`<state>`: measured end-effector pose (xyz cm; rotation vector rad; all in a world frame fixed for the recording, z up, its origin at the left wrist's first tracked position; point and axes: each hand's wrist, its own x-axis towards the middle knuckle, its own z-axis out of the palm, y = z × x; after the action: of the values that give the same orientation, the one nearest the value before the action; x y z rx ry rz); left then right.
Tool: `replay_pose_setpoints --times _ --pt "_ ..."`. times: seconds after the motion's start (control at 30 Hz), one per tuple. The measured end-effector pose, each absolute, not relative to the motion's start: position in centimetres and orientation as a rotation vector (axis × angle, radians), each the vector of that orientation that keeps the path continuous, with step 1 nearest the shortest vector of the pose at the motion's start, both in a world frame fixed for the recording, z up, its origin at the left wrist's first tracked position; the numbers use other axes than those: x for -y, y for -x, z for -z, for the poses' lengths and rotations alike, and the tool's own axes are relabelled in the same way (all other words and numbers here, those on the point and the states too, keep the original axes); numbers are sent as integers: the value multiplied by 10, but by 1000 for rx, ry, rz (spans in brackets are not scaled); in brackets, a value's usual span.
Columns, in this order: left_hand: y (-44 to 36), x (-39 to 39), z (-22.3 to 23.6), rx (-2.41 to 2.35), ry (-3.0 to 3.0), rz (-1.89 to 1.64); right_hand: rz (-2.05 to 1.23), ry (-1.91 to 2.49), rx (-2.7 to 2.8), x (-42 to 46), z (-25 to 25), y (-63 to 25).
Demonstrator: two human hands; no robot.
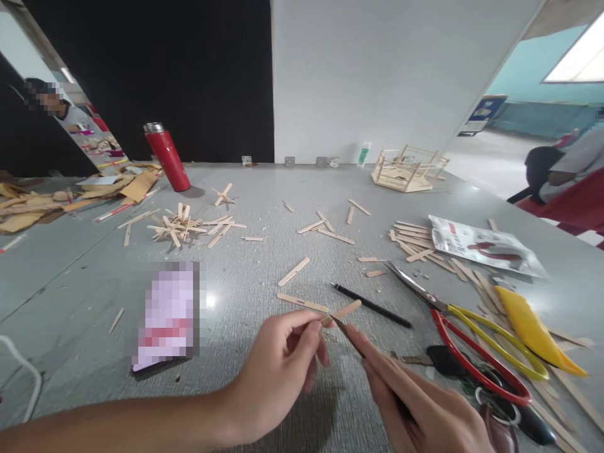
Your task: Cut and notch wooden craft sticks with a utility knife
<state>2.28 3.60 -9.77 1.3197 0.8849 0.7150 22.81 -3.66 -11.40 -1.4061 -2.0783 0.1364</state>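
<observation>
We're at a grey table [236, 346], a white panel [377, 75] closing its far edge, open room beyond our left forearm [155, 415]. Our left hand [287, 358] pinches narrow, our right hand [419, 390] grips a dark knife [350, 340]; scissors [441, 305] crowd our right, a pen [372, 305] lies just ahead, and the wooden stick [348, 309] sits in that left pinch, meeting the blade.

A red flask [170, 160] is set before a black panel [189, 69]. In front of the flask, a lilac phone [165, 314] is laid. Beyond the flask, leftward, a person [74, 116] is seen.
</observation>
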Motion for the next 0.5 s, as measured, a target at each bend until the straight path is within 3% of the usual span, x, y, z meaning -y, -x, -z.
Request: replay_pose_setpoints --times 0.2,0.5 --pt "-27 -43 93 -771 -961 -712 -20 1430 2065 35 107 -231" --pt "-25 -31 72 -460 -933 -583 -60 1375 1925 28 103 -238"
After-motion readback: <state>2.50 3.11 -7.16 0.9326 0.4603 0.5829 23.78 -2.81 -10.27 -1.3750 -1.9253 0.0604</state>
